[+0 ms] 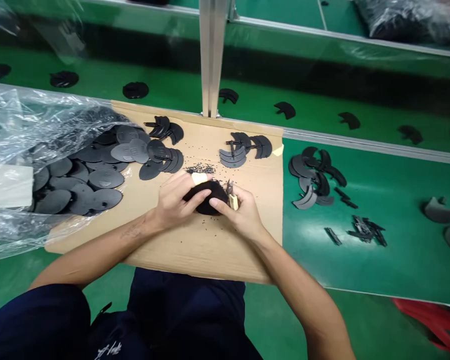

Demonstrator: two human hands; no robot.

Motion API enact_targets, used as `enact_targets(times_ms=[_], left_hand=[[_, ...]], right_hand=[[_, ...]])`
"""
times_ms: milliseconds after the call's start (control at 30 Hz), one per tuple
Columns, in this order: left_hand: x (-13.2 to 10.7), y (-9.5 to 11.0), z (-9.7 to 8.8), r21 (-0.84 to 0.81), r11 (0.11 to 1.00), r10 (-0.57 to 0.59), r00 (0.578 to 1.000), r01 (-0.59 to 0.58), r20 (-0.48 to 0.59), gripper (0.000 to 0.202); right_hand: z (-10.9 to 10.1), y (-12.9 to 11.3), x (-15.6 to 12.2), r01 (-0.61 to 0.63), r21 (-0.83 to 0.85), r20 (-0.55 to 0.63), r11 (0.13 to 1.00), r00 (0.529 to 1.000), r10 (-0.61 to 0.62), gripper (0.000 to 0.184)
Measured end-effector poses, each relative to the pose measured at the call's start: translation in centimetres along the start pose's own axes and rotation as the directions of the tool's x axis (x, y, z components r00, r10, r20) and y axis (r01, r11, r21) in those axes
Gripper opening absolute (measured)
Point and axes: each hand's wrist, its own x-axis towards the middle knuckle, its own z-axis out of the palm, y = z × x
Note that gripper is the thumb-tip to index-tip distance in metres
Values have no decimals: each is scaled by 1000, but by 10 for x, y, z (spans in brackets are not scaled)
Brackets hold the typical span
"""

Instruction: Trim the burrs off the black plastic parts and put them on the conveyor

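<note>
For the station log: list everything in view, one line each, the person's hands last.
green table: one, green, foreground
cardboard sheet: one, tan, on the green table
black disc: one, black, held over the cardboard sheet
cutter: one, pale handle, beside the black disc
clear bag: one, transparent, left
loose discs: many, dark grey, in and beside the clear bag
crescent pieces: several clusters, black, cardboard sheet's far edge and right of it
crumbs: many, black, beyond the black disc
sprue bits: small heap, black, green table's right side
conveyor belt: one, green, beyond the table, carrying black parts
metal post: one, silver, upright at the belt's edge
left hand: one, taped finger, grips the black disc
right hand: one, holds the cutter
</note>
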Motion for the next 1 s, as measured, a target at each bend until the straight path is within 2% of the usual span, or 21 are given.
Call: enact_targets(times_ms=[200, 400, 467, 567, 667, 800, 867, 1000], left_hand=[[-4, 3, 9, 36, 991, -133, 990, 131, 52, 33], [-5, 2, 9, -97, 971, -205, 970, 218, 129, 39], [-3, 0, 6, -70, 977, -192, 974, 201, 117, 38], [2, -3, 0, -20, 995, -91, 992, 93, 92, 27], [7, -2, -8, -43, 999, -20, 987, 27, 160, 23], [12, -1, -18, -76, 988, -113, 971, 132, 210, 21], [13, -4, -21, -112, 969, -192, 956, 220, 221, 18], [13, -7, -22, -301, 859, -364, 907, 414, 212, 31]], right_hand=[[1, -1, 1, -16, -22, -57, 1000, 998, 15, 51], [2, -3, 0, -10, -42, -126, 999, 992, 5, 54], [1, -3, 1, 4, -47, -140, 999, 990, -11, 54], [0, -2, 2, 33, -30, -148, 999, 988, -37, 54], [-1, -2, 4, 55, -23, -139, 998, 989, -58, 50], [-1, -1, 4, 60, -59, -125, 996, 990, -68, 47], [-1, -1, 3, 60, -73, -125, 995, 990, -69, 47], [-2, -1, 3, 51, -86, -148, 995, 987, -64, 41]])
